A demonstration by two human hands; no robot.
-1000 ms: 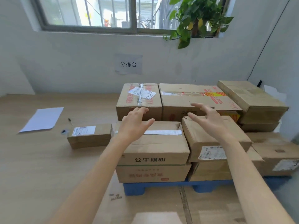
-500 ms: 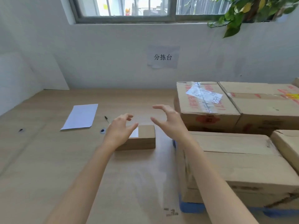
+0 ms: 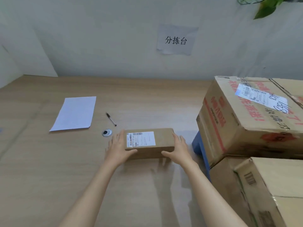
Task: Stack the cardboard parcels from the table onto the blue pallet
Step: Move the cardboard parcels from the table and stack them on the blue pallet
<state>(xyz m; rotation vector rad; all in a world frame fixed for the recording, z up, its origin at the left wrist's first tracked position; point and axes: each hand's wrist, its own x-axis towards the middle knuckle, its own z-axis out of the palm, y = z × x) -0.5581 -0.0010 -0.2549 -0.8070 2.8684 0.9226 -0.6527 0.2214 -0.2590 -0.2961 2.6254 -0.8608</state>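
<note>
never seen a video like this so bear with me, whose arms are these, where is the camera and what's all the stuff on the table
There is no machine here. These are a person's two bare arms, filmed by one wide camera worn on the head, looking forward and down. The left hand and right hand lie flat against the two ends of a small parcel, thumbs on its near side. The parcel sits on the table, not yet lifted. Also on the table are a paper, a pen and a small round thing I cannot identify. To the right, bigger boxes are stacked on the blue pallet, where the parcel is meant to go.
</note>
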